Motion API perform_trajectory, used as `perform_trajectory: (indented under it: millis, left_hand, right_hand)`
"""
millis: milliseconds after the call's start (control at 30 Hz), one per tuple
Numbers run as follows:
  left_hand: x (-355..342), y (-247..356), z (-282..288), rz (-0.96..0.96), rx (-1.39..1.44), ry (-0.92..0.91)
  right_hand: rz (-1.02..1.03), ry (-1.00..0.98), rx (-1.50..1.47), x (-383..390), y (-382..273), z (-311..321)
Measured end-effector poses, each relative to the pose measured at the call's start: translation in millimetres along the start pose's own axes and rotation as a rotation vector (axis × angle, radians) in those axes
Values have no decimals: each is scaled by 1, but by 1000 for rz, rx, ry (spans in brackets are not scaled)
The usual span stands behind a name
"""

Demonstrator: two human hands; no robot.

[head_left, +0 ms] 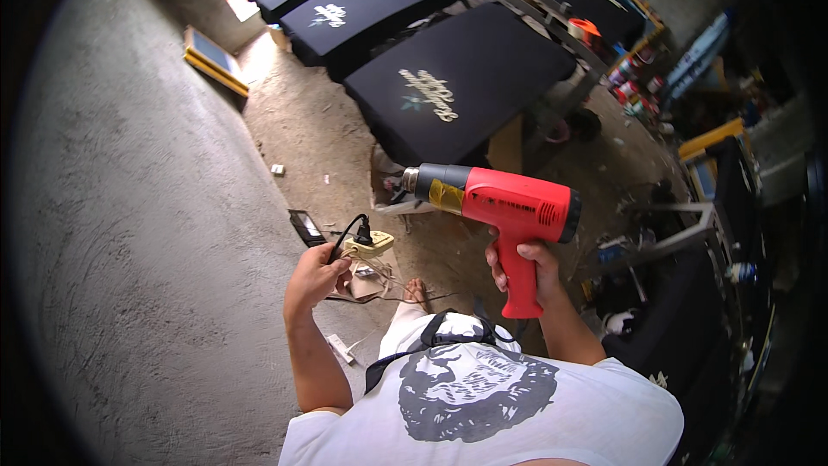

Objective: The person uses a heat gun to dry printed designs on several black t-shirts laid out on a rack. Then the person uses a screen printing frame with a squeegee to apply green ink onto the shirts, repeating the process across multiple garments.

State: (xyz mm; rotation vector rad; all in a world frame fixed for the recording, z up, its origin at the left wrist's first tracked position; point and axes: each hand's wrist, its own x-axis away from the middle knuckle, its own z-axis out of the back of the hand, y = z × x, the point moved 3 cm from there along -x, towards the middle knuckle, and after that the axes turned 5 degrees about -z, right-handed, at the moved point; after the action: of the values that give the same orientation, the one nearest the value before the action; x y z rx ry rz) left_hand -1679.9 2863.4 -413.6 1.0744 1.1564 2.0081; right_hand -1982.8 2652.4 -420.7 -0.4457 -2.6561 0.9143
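Observation:
A red and black heat gun (517, 203) is in my right hand (530, 263), its fingers wrapped round the handle. Its metal nozzle (410, 179) points left, and yellowish tape (446, 196) is wound round the barrel. On the left, my left hand (317, 280) is closed on a black power cord (339, 240). That cord loops up to a black plug (364, 230), which sits in a pale yellow extension socket (373, 247) just beyond the fingertips. Thin beige wires (392, 279) trail from beneath the socket. Whether my fingers also grip these wires is hidden.
Black fabric-covered boards (483, 60) with pale printed designs stand in a row ahead. A rough grey wall (147, 250) rises on the left, with a yellow-framed screen (216, 65) leaning there. Metal framing (664, 246) and clutter lie to the right. A white adapter (341, 348) is near my left elbow.

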Motion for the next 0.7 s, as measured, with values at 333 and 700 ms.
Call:
perform_trajectory:
  millis: [333, 700]
  left_hand:
    - [-12, -40, 189, 2, -172, 382]
    - [-121, -101, 333, -15, 145, 634]
  right_hand:
    - [9, -114, 17, -179, 38, -103]
    - [-70, -76, 83, -369, 46, -158]
